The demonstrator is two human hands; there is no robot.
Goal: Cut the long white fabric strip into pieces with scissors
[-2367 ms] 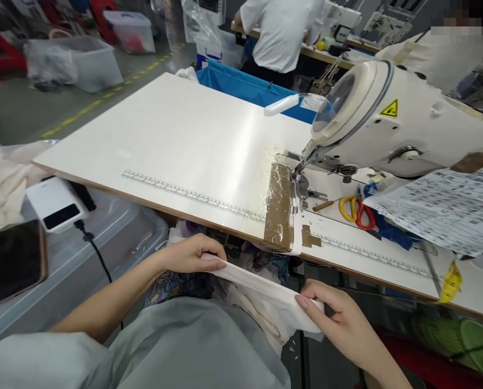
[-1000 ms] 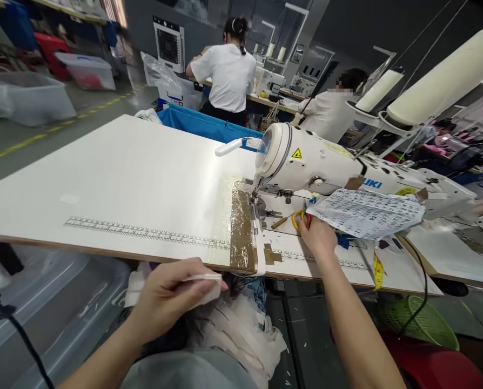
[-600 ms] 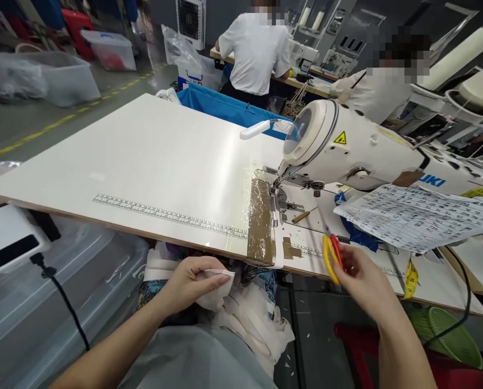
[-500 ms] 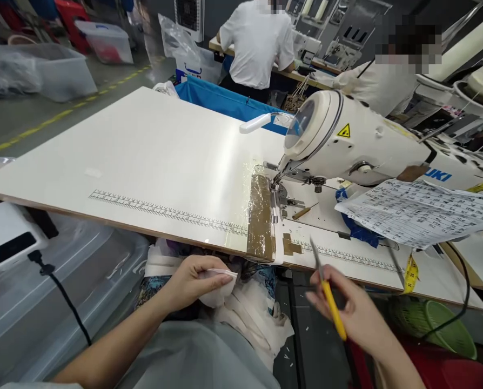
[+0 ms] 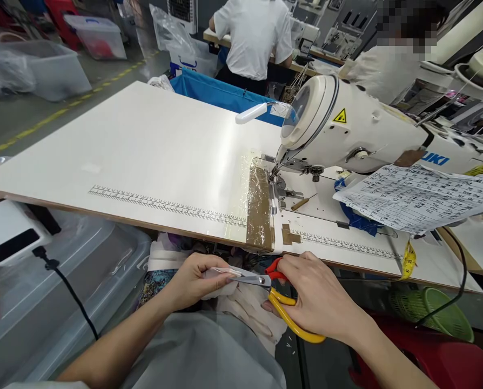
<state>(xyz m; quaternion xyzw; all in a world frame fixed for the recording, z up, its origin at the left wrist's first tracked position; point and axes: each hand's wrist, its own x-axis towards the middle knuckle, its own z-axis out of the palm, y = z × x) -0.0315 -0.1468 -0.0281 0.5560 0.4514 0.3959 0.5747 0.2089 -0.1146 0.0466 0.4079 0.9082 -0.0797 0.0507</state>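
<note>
Between thumb and fingers, my left hand [image 5: 196,283] pinches a piece of white fabric [image 5: 217,292] above my lap. My right hand [image 5: 312,292] is wrapped round scissors [image 5: 288,316] with one red and one yellow handle. Their blades point left and lie at the fabric's upper edge, beside my left fingertips; whether they are cutting through it I cannot tell. Cream cloth [image 5: 252,310] hangs over my lap below both hands. A sewing machine [image 5: 347,124] stands on the white table [image 5: 156,140] beyond them.
A ruler strip [image 5: 168,206] and brown tape [image 5: 260,210] are on the tabletop. A wooden-handled awl [image 5: 300,203] lies by the needle. A written sheet [image 5: 415,197] and yellow measuring tape [image 5: 408,262] hang at right. Clear bins [image 5: 91,270] stand at left. Two people work behind.
My right hand has brought the scissors left from beside the table edge to the white fabric, turning the blades toward it. My left hand keeps its pinch almost in place.
</note>
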